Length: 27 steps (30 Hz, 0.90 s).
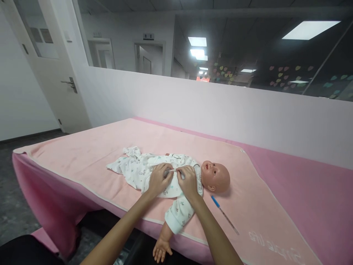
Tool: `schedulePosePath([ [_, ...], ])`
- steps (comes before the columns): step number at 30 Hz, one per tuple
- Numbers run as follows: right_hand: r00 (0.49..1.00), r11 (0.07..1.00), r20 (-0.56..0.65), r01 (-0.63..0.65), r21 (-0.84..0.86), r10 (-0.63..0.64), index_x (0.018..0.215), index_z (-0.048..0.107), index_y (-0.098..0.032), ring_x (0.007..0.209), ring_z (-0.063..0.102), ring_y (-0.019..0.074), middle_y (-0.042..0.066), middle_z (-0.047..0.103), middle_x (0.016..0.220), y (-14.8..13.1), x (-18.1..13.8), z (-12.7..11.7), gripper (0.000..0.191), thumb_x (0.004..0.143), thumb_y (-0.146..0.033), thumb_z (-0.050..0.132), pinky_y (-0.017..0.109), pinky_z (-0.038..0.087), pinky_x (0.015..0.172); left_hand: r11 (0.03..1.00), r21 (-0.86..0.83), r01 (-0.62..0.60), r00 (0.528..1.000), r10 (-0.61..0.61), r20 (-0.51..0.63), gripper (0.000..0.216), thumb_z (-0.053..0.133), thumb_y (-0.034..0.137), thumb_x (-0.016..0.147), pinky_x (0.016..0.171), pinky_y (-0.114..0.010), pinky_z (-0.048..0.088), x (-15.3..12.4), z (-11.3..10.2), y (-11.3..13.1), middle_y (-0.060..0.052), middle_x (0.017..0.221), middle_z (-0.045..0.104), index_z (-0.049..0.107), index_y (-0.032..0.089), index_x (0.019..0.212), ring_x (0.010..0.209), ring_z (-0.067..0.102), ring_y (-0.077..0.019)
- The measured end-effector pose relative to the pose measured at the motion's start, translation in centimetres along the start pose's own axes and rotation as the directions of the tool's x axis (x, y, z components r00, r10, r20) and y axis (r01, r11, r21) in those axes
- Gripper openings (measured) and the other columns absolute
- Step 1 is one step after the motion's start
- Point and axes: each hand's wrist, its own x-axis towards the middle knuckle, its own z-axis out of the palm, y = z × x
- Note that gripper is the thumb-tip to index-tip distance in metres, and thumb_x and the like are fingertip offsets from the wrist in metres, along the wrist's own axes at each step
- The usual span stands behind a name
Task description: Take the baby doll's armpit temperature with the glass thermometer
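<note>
A baby doll (216,176) lies on its back, head to the right, dressed in a white printed top (172,189) and matching trousers (134,171). Over its chest, my left hand (160,179) and my right hand (188,179) are close together with bent, pinching fingers. Between the fingertips runs a thin white strip (173,170), which looks like a cloth tie of the top; its ends are hidden by my fingers. The doll's near arm (165,235) hangs over the table's front edge, below my hands. Its far arm is mostly out of sight.
A blue-capped pen (224,214) lies right of my right forearm. Under the doll, a peach blanket (91,147) covers the table over a pink cloth (317,184). Behind stands a low white wall (220,110) with a window above; a door (46,70) is at the left.
</note>
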Motion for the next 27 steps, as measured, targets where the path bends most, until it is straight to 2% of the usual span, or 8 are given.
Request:
schedulePosePath([
  [8,1.0,1.0,-0.008,0.008,-0.029,-0.008,0.081,0.06,-0.019,0.077,0.053,0.0158,0.002,0.064,0.076,0.2,-0.2,0.2,0.014,0.083,-0.015,0.047,0.03,0.039,0.077,1.0,0.001,-0.005,1.0,0.005,-0.029,0.019,0.045,0.034,0.084,0.081,-0.032,0.038,0.2,0.2,-0.2,-0.002,0.091,0.061,0.06,0.023,0.083,0.087,0.055,-0.0196],
  [15,1.0,0.999,0.012,0.009,-0.05,-0.009,0.08,0.06,-0.019,0.076,0.053,0.016,0.002,0.063,0.075,0.3,-0.1,0.2,0.013,0.082,-0.014,0.048,0.031,0.038,0.076,0.999,-0.041,0.005,1.0,-0.005,0.008,0.022,0.044,0.036,0.085,0.082,-0.032,0.038,0.2,0.2,-0.4,-0.002,0.092,0.062,0.061,0.023,0.082,0.088,0.055,-0.0195],
  [27,1.0,1.0,-0.019,-0.008,-0.016,0.008,0.081,0.058,-0.019,0.078,0.052,0.0165,0.003,0.061,0.077,0.1,-0.1,0.2,0.016,0.08,-0.01,0.045,0.031,0.039,0.075,0.978,-0.2,0.065,0.996,-0.05,0.081,0.025,0.046,0.04,0.083,0.081,-0.031,0.042,0.6,0.0,-1.0,-0.003,0.093,0.062,0.063,0.023,0.082,0.088,0.056,-0.0192],
])
